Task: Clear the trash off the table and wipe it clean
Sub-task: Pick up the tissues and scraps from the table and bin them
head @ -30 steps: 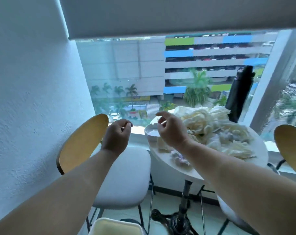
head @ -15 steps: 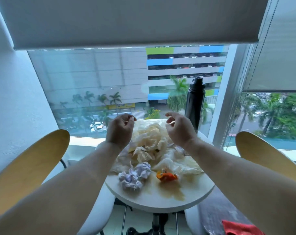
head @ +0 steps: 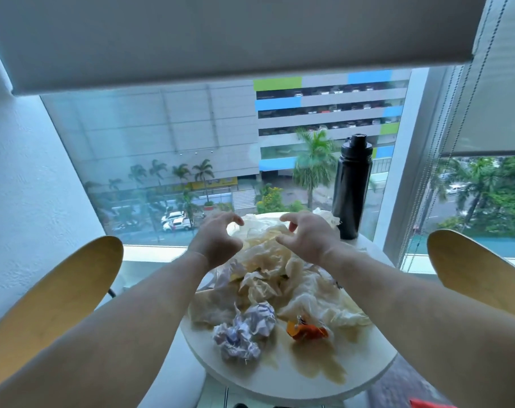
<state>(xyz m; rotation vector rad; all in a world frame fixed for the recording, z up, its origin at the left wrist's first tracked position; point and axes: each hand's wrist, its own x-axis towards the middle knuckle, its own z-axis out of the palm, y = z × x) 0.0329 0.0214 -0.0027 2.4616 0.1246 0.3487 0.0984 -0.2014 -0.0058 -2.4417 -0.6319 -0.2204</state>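
A small round white table carries a heap of stained, crumpled tissue paper. Nearer me lie a crumpled white-and-purple paper ball and an orange wrapper, beside a brown liquid spill. My left hand and my right hand hover over the far part of the heap, fingers spread and curved, holding nothing. They are slightly apart, one on each side of the pile's top.
A tall black bottle stands at the table's far right edge by the window. Two chairs with wooden backs flank the table, the left chair and the right chair. A red thing shows at the bottom right.
My view swung from the left chair to centre on the table. Both hands have opened from loosely curled fists and moved forward over the tissue heap.
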